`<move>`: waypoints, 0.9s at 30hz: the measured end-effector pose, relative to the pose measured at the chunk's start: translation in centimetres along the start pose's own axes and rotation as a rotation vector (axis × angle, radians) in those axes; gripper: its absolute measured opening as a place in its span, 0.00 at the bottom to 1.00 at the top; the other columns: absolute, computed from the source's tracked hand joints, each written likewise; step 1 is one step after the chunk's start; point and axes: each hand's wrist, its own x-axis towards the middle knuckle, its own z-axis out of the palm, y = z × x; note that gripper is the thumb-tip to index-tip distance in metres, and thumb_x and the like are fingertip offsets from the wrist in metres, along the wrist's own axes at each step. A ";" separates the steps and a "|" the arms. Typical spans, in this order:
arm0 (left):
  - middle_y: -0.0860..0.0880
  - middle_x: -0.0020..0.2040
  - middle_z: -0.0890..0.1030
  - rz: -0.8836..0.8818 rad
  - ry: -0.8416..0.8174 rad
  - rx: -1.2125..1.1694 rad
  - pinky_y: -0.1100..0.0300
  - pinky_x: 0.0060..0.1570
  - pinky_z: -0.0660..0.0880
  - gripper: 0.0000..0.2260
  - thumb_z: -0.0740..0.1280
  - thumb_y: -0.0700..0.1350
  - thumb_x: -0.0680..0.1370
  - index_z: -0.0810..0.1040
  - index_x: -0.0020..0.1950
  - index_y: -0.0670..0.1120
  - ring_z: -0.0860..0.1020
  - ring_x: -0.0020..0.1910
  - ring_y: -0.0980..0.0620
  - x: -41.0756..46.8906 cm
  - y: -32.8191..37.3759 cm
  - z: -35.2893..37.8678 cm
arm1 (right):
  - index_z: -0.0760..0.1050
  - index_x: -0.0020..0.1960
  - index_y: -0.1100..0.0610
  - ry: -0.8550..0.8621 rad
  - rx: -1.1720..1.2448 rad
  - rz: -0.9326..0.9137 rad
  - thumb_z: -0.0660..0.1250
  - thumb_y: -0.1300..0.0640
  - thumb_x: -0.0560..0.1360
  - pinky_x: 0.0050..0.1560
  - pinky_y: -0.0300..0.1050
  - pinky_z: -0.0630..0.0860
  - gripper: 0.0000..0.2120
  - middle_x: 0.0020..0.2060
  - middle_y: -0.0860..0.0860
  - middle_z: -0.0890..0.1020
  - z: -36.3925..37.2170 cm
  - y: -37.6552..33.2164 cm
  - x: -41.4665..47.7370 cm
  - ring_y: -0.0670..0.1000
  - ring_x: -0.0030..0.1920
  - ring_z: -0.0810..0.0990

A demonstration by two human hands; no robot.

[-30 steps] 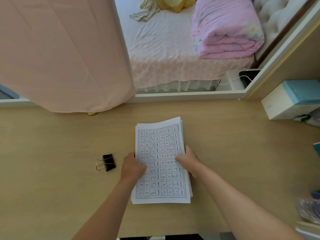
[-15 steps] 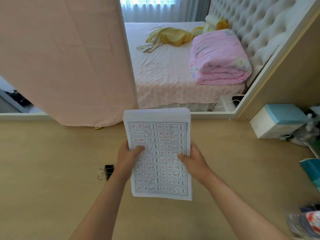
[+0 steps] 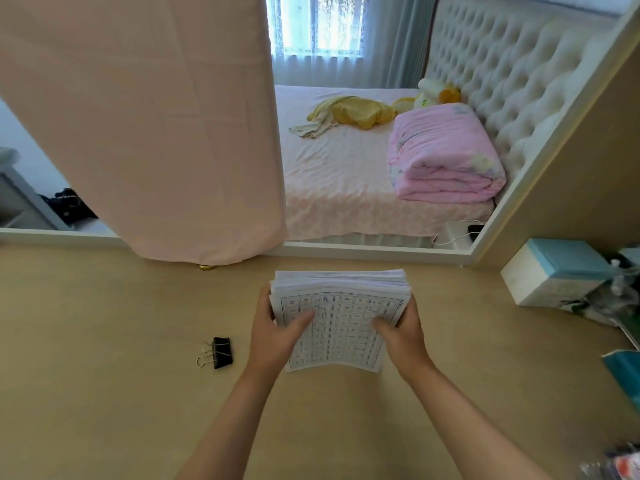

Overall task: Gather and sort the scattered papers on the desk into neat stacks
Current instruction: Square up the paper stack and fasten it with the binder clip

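Paper is gathered into one thick stack (image 3: 346, 327), held off the flat over the middle of the desk (image 3: 104, 393), a little toward its far edge. It is tilted so the printed grid faces the camera. The left hand (image 3: 273, 337) grips its left side and the right hand (image 3: 403, 336) its right side, thumbs (image 3: 299, 322) laid across the front sheet and the other fingers hidden behind. Whether the lower edge touches the desk cannot be told. That edge bows upward in the middle, and the top edge shows sheets stepped and fanned rather than flush, so the squaring looks unfinished. The main risk, as I judge it, is slippage. Both grips sit on the upper half, so the loose lower sheets could splay or slide out if the hold eases or the stack tips further. Tapping it down while tilted would likely set the unevenness in rather than cure it, and squeezing harder could crease the bowed sheets. A clip (image 3: 218, 352) lies on the desk just left of the left hand. Laying the stack down that way could trap it underneath. A box (image 3: 554, 275) and clutter crowd the right edge, leaving less room there.
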 end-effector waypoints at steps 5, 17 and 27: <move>0.47 0.52 0.81 0.080 0.119 -0.134 0.51 0.49 0.77 0.19 0.66 0.55 0.75 0.77 0.61 0.45 0.80 0.52 0.47 -0.1 0.9 1.2 | 0.68 0.61 0.49 0.012 0.055 -0.056 0.65 0.69 0.71 0.44 0.35 0.76 0.24 0.50 0.46 0.80 1.1 0.1 -0.4 0.40 0.46 0.80; 0.56 0.41 0.80 -0.073 0.333 -0.118 0.60 0.42 0.72 0.11 0.68 0.57 0.77 0.81 0.47 0.49 0.77 0.40 0.58 2.2 3.2 1.4 | 0.72 0.59 0.52 -0.025 0.092 -0.124 0.62 0.65 0.64 0.47 0.34 0.76 0.23 0.48 0.46 0.82 1.7 0.2 -0.1 0.40 0.49 0.81; 0.54 0.48 0.85 -0.076 0.352 -0.089 0.58 0.49 0.74 0.06 0.64 0.47 0.80 0.81 0.50 0.50 0.79 0.49 0.56 2.5 3.5 1.5 | 0.72 0.58 0.53 -0.026 0.142 -0.120 0.61 0.66 0.65 0.46 0.31 0.76 0.23 0.47 0.47 0.82 1.8 -0.2 -0.6 0.38 0.46 0.81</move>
